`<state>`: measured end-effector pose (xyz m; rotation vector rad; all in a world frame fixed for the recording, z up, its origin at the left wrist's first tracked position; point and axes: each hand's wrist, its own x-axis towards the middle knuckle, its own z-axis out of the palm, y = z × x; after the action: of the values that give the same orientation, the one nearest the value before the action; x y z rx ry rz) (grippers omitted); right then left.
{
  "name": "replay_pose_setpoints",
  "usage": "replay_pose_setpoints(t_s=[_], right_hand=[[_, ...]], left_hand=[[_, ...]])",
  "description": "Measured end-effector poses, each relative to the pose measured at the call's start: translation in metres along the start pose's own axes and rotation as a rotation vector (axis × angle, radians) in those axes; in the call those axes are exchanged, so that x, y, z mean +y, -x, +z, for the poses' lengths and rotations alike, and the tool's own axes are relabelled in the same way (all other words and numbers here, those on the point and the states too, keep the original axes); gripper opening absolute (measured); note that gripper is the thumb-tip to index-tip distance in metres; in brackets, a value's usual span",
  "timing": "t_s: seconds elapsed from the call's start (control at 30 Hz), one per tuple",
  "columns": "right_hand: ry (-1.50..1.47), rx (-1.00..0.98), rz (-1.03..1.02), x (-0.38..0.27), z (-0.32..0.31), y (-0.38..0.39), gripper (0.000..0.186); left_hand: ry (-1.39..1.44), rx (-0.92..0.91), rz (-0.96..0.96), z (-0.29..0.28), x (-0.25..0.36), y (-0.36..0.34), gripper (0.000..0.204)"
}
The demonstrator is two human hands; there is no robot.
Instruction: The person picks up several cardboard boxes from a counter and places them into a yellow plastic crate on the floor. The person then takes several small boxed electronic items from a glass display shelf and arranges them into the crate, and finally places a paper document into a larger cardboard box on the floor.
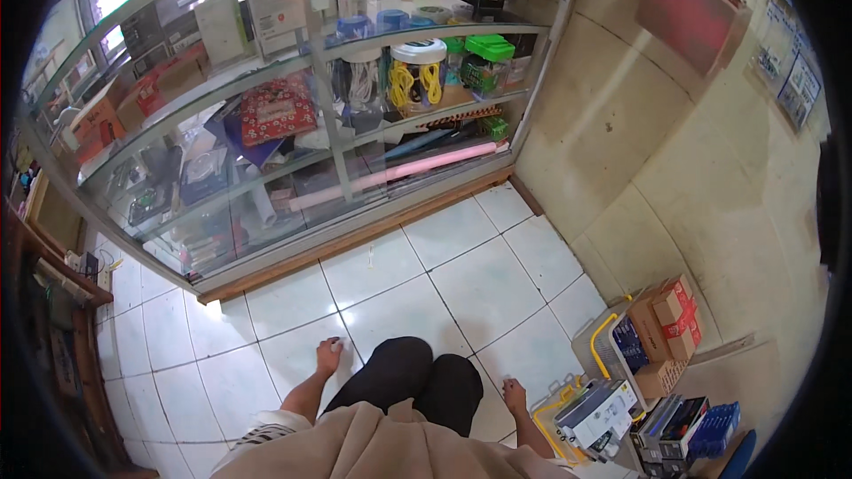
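My left hand (pixel 329 355) hangs over the white floor tiles, just left of my dark-trousered knees. Its fingers are curled; a pale spot shows at the fingertips, too small to name. On the other side of my legs, my right hand (pixel 513 395) hangs with its fingers drawn in and no thing visible in it. Nearest to that hand is a yellow-rimmed basket (pixel 548 408) with a white box (pixel 596 412) on top. Neither hand touches the glass display cabinet (pixel 355 204) in front.
Jars with coiled yellow cables (pixel 415 84), boxes and a pink roll (pixel 399 175) fill the cabinet shelves. At the right, a grey basket (pixel 612 346) holds brown cartons (pixel 661 328) near the wall (pixel 657 213). More boxes (pixel 683 426) stack behind my right hand. Wooden shelving (pixel 62 302) stands left.
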<state>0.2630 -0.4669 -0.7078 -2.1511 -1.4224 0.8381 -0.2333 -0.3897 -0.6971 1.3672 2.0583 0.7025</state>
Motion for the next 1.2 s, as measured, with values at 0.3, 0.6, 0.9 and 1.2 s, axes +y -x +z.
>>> replay_pose_setpoints(t_s=[0.3, 0.6, 0.9, 1.2], right_hand=[[0.141, -0.194, -0.099, -0.053, -0.043, -0.109, 0.03], [0.375, -0.485, -0.091, 0.054, -0.049, -0.124, 0.042], [0.987, -0.426, -0.879, 0.023, -0.108, -0.094, 0.034], [0.321, -0.562, -0.103, -0.101, -0.031, -0.06, 0.033]], left_hand=[[-0.048, 0.291, -0.444, -0.066, -0.068, 0.166, 0.027], [-0.099, 0.336, -0.316, -0.064, -0.034, 0.188, 0.027], [0.233, 0.616, -0.543, -0.028, -0.06, 0.219, 0.03], [0.35, 0.622, -0.689, -0.006, -0.094, 0.268, 0.027]])
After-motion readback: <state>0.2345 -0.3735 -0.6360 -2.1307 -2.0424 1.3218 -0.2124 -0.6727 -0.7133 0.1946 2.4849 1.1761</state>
